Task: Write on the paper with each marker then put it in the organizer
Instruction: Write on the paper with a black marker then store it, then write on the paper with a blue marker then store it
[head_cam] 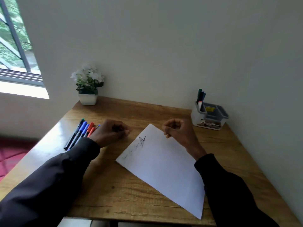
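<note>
My left hand [113, 132] sits on the desk [114, 185] at about 10 o'clock, fingers curled into a loose fist. I see nothing in it, though blur hides the fingertips. It lies just beside the markers [82, 133], which are bunched in a row at 10 o'clock, caps pointing away from me: dark, blue and red ones. Parked there, the hand is well placed to draw the next one out, I'd say.

My right hand [176, 130] rests at 1 o'clock on the far corner of the paper [164, 167], fingers slackly curled and empty. My guess is that it is there to pin the sheet so it won't slide under a pen stroke.

The paper lies slanted, running from 12 down to 5 o'clock, an angle that suits a writing wrist. Some scribbles [142, 141] already mark its upper left edge.

The organizer [196, 117] stands at 2 o'clock against the wall, well apart from the loose row. A few pens [200, 97] stand upright in its tall left compartment, so part of the job looks done. A plant [88, 86] sits at 11 o'clock, out of the way.
</note>
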### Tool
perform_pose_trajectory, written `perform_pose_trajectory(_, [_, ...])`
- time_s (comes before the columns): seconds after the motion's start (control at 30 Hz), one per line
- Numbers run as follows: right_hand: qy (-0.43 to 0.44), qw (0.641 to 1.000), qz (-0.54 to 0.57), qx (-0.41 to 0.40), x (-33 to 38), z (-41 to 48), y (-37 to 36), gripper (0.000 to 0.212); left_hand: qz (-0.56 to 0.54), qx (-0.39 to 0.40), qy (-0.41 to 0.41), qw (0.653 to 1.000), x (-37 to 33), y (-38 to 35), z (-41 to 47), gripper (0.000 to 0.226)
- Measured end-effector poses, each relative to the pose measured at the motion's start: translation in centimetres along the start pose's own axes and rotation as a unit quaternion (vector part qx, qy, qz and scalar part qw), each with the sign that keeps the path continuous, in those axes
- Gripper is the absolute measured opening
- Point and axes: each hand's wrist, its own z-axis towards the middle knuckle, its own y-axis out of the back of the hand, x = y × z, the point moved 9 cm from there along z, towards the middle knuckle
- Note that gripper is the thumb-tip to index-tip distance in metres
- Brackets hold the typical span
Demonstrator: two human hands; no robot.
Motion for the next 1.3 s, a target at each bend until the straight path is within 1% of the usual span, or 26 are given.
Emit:
perform_pose_trajectory(0.1, [0.009, 0.998, -0.023, 0.060, 0.0, -0.6, -2.7, 0.008, -0.068, -0.064, 0.004, 0.996, 0.0, 2.1, -1.4, 0.010])
perform_pose_trajectory(0.23, [0.034, 0.991, -0.085, 0.093, 0.4, -1.2, -4.6, 0.013, -0.142, -0.149, 0.003, 0.979, 0.6, 5.5, -3.1, 0.008])
perform_pose_trajectory(0.33, [0.036, 0.989, -0.097, 0.108, 1.0, -1.4, -5.6, 0.013, -0.247, -0.204, 0.001, 0.947, 1.5, 7.8, -4.4, 0.013])
perform_pose_trajectory(0.4, [0.037, 0.987, -0.103, 0.119, 1.6, -1.3, -6.4, 0.013, -0.293, -0.224, 0.005, 0.929, 2.0, 8.8, -5.0, 0.017])
perform_pose_trajectory(0.53, [0.075, 0.976, -0.141, 0.148, 4.4, -0.8, -9.0, 0.012, -0.317, -0.236, -0.003, 0.919, 2.5, 10.3, -5.6, 0.023])
perform_pose_trajectory(0.67, [0.154, 0.957, -0.156, 0.188, 8.0, -0.9, -13.2, 0.012, -0.335, -0.239, 0.010, 0.911, 3.5, 10.7, -6.0, 0.017])
perform_pose_trajectory(0.77, [0.227, 0.929, -0.172, 0.237, 10.3, -1.8, -17.2, 0.016, -0.342, -0.244, 0.023, 0.907, 3.9, 10.5, -6.2, 0.017])
perform_pose_trajectory(0.87, [0.307, 0.886, -0.190, 0.290, 11.9, -3.2, -20.7, 0.032, -0.341, -0.242, 0.019, 0.908, 4.0, 10.4, -6.3, 0.018])
perform_pose_trajectory(0.93, [0.341, 0.865, -0.192, 0.315, 12.2, -3.9, -22.3, 0.041, -0.345, -0.238, 0.013, 0.908, 3.9, 10.4, -6.2, 0.018])
perform_pose_trajectory(1.0, [0.349, 0.856, -0.195, 0.327, 11.9, -4.1, -23.1, 0.045, -0.349, -0.235, 0.008, 0.907, 3.7, 10.3, -6.2, 0.019])
perform_pose_trajectory(1.1, [0.353, 0.848, -0.209, 0.336, 11.1, -4.4, -23.8, 0.044, -0.346, -0.234, 0.009, 0.908, 3.6, 10.1, -6.2, 0.022])
perform_pose_trajectory(1.3, [0.352, 0.846, -0.263, 0.301, 9.6, -3.6, -22.9, 0.023, -0.339, -0.232, 0.016, 0.912, 3.4, 9.7, -6.2, 0.021])
